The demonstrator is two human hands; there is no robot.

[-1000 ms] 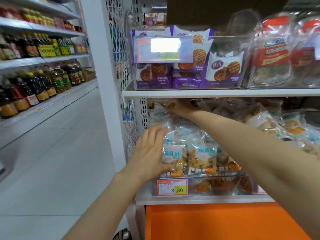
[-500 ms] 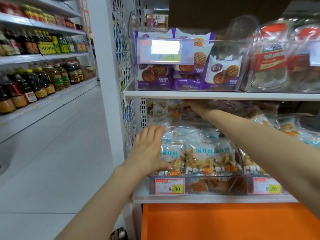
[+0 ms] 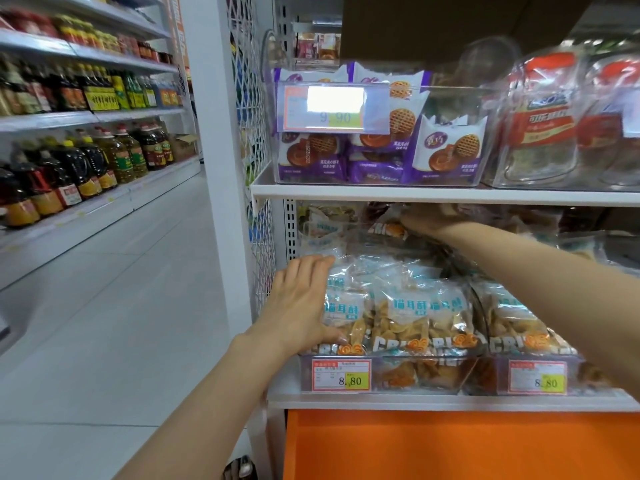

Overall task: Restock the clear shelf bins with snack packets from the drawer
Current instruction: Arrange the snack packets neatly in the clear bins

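Head view: our left hand (image 3: 301, 306) lies flat, fingers straight, against the front snack packets (image 3: 408, 313) in the clear bin (image 3: 415, 375); our right hand (image 3: 427, 220) is deep at the back, grip untellable. We should brace firmly and seat rear packets upright

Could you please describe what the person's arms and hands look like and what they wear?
The left arm and right arm are bare, no sleeves in view. The left hand and right hand wear no gloves; no watch, ring or bracelet shows.
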